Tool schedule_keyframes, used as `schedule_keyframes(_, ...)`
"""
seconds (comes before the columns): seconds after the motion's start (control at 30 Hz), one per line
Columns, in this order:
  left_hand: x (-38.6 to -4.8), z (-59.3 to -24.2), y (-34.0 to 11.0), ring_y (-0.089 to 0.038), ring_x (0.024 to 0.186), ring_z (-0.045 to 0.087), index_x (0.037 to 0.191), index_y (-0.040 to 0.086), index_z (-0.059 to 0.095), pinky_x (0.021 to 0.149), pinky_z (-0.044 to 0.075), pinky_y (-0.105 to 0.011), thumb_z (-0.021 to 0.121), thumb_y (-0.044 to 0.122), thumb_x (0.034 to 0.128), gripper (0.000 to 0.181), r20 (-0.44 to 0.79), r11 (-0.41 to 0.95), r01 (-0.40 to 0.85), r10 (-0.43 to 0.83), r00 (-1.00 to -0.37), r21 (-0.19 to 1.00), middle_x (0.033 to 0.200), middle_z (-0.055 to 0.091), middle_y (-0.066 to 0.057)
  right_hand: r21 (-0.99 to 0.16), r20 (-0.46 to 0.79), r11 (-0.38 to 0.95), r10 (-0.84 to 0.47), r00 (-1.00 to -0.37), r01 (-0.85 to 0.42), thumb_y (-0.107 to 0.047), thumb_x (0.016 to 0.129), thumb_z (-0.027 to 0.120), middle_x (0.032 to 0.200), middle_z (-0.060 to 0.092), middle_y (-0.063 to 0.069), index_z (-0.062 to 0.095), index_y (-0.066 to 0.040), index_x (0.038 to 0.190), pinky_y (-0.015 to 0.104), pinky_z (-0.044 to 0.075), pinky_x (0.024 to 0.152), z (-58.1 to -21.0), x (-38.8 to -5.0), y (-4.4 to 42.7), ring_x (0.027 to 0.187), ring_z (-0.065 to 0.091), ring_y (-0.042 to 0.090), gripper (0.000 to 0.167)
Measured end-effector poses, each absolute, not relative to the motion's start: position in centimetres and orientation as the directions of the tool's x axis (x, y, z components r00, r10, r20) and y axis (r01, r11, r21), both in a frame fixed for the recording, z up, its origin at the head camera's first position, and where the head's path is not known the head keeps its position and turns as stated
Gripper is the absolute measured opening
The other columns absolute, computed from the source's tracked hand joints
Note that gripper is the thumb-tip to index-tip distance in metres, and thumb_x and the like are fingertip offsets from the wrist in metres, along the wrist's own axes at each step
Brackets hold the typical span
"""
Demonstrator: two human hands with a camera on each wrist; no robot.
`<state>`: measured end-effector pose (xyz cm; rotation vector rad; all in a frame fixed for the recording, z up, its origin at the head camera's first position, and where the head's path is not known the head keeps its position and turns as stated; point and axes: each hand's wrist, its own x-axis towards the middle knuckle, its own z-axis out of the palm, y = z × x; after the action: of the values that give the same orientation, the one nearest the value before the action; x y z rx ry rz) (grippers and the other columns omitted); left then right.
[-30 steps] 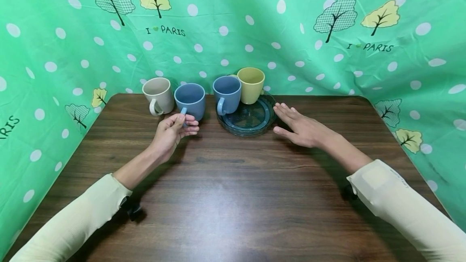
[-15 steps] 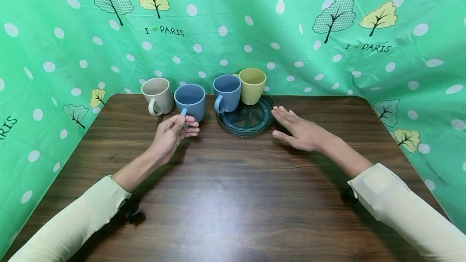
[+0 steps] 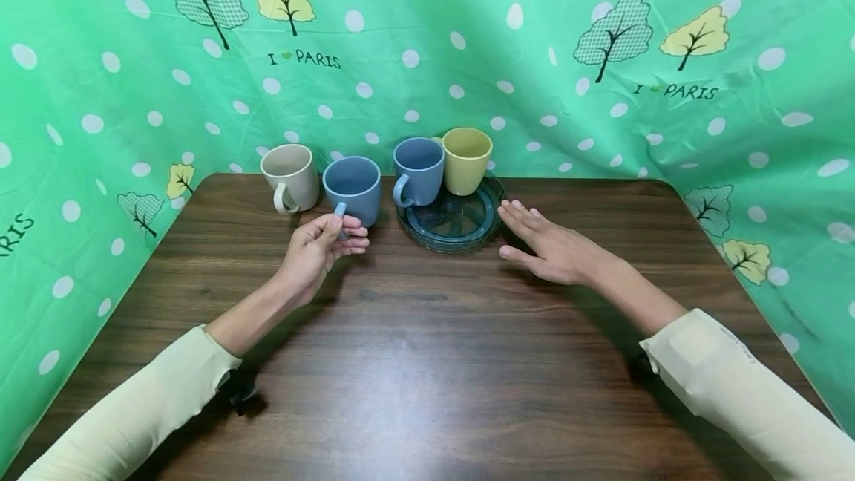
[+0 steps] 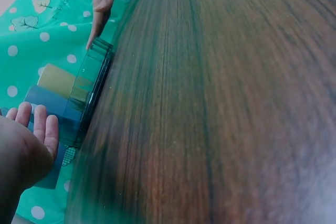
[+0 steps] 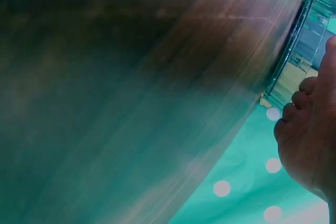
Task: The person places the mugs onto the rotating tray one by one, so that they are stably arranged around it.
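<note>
My left hand pinches the handle of a wide blue mug between thumb and fingers. Whether that mug's base touches the table cannot be told. To its right, a clear bluish dish lies on the table, with a second blue mug and a yellow mug standing upright in it. My right hand is at the dish's right side, fingers straight and fingertips at its rim. In the left wrist view, the left palm partly covers the held mug.
A cream mug stands left of the held mug, its handle facing me. The dark wood table ends close behind the mugs. A green polka-dot cloth hangs behind and at both sides.
The yellow mug has shifted slightly right, and the handle of the blue mug in the dish has turned slightly left. My right hand has come slightly nearer to me; the left keeps its pinch.
</note>
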<state>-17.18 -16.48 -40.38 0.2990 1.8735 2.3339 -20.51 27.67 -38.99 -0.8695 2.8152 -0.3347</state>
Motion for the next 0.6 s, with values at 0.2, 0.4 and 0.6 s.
schedule_keyframes(0.2, -16.97, -40.40, -16.15, -0.015, 0.102, 0.083, 0.123, 0.001, 0.068, 0.099, 0.069, -0.030, 0.043, 0.028, 0.1230, 0.037, 0.077, -0.222, 0.026, 0.226, -0.971, 0.975, 0.110, 0.083, -0.002, -0.266, -0.106, 0.809, -0.566, -0.818, -0.525, -0.056, 0.120, 0.047, 0.191, 0.010, 0.016, 0.014, -0.015, 0.182, 0.063, 0.020, 0.144, -39.00, -20.14, 27.63, 0.179, 0.011, 0.037, 0.082)
schedule_keyframes(0.4, -16.94, -40.47, -15.90, -0.014, 0.101, 0.083, 0.124, -0.001, 0.068, 0.098, 0.069, -0.029, 0.044, 0.027, 0.1228, 0.037, 0.077, -0.231, 0.023, 0.227, -0.971, 0.973, 0.107, 0.083, 0.001, -0.266, -0.107, 0.808, -0.567, -0.817, -0.526, -0.056, 0.120, 0.047, 0.192, 0.010, 0.015, 0.015, -0.014, 0.182, 0.063, 0.020, 0.144, -38.99, -19.79, 27.50, 0.179, 0.011, 0.037, 0.082)
schedule_keyframes(0.6, -16.96, -40.40, -15.57, -0.015, 0.101, 0.083, 0.121, 0.003, 0.068, 0.098, 0.069, -0.030, 0.042, 0.026, 0.1235, 0.035, 0.060, -0.239, 0.007, 0.214, -0.975, 0.971, 0.109, 0.083, -0.002, -0.263, -0.097, 0.804, -0.572, -0.814, -0.534, -0.057, 0.120, 0.047, 0.192, 0.012, 0.014, 0.016, -0.014, 0.182, 0.062, 0.021, 0.144, -39.03, -19.49, 27.36, 0.179, 0.012, 0.036, 0.081)
